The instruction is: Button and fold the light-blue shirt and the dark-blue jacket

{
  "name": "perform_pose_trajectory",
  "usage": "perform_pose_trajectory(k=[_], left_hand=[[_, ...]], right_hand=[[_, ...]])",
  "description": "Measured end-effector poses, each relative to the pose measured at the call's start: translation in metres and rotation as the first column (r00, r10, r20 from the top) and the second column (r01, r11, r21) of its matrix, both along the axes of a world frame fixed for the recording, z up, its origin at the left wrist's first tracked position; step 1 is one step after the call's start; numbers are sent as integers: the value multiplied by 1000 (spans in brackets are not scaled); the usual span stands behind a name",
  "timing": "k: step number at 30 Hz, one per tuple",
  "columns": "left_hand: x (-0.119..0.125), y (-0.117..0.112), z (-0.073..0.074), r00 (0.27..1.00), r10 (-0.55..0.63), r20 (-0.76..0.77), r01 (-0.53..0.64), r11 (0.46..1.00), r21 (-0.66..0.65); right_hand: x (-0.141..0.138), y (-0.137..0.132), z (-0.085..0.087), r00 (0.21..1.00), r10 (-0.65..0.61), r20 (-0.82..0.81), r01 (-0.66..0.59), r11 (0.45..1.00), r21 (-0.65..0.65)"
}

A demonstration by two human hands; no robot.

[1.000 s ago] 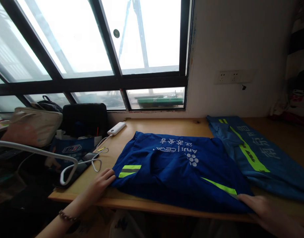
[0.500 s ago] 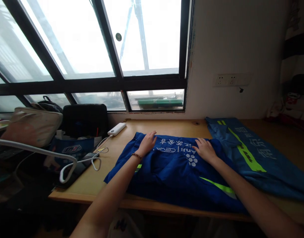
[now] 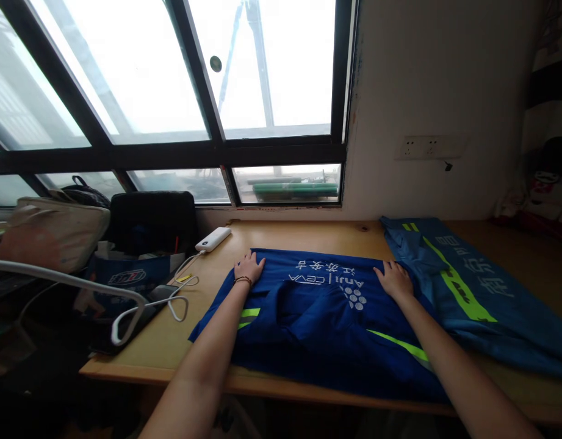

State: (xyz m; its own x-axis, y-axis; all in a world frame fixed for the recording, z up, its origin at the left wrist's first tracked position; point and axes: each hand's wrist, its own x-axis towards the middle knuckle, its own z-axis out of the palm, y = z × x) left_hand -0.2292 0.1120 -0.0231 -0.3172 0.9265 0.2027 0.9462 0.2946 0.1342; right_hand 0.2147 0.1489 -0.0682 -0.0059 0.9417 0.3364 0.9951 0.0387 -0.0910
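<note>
A dark blue work shirt (image 3: 308, 311) with white lettering and yellow-green reflective strips lies across the wooden table in front of me. Its lettering appears upside down from here, and loose folds bunch up in its middle. My left hand (image 3: 248, 268), with a beaded bracelet at the wrist, rests on the shirt's far left corner, fingers spread. On the far right part of the cloth lies my right hand (image 3: 394, 280), palm down and fingers apart. Just right of it, a second, lighter blue garment (image 3: 486, 280) with a broad yellow-green stripe lies on the table.
A white power bank (image 3: 213, 239) with a white cable (image 3: 177, 299) sits at the table's (image 3: 281, 235) left side. Left of the table are a blue bag (image 3: 125, 280), a beige bag (image 3: 56, 228) and a white curved bar (image 3: 79, 272). Behind are a window and a wall socket (image 3: 418, 147).
My hands have moved apart, the left one leftward to the shirt's far corner and the right one further right. The far edge of the shirt now looks straighter and the lettering flatter.
</note>
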Motion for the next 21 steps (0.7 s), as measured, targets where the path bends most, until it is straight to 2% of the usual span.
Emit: perform_pose_trajectory(k=[2, 4, 6, 8, 11, 12, 14, 15, 16, 18, 21], left_hand=[[17, -9, 6, 992, -90, -93, 101, 988, 116], [38, -18, 13, 963, -224, -152, 248, 955, 164], [57, -29, 22, 946, -310, -91, 321, 933, 161], [72, -49, 34, 929, -365, 60, 354, 925, 141], [84, -104, 56, 860, -475, 189, 448, 878, 167], [88, -127, 62, 876, -443, 189, 399, 887, 231], [96, -172, 67, 903, -410, 128, 357, 882, 309], [101, -191, 65, 906, -420, 55, 386, 871, 304], [106, -205, 60, 886, -463, -18, 453, 858, 242], [115, -218, 40, 853, -514, -87, 520, 849, 88], [120, -206, 1, 930, -360, -70, 357, 933, -52]], right_hand=[[-8, -8, 9, 997, 80, -4, -80, 992, 94], [-21, -20, 21, 974, 228, -3, -224, 959, 173], [-35, -36, 34, 924, 381, -34, -371, 915, 161], [-45, -60, 47, 871, 476, -124, -472, 880, 63], [-43, -107, 60, 794, 560, -236, -591, 802, -85], [-37, -123, 61, 778, 583, -234, -618, 778, -116], [-21, -149, 56, 792, 580, -190, -609, 775, -172], [-12, -159, 50, 811, 561, -165, -585, 787, -196], [-4, -165, 43, 829, 541, -142, -560, 800, -217], [6, -171, 29, 852, 513, -105, -523, 818, -240], [9, -171, 17, 859, 509, -56, -507, 832, -226]])
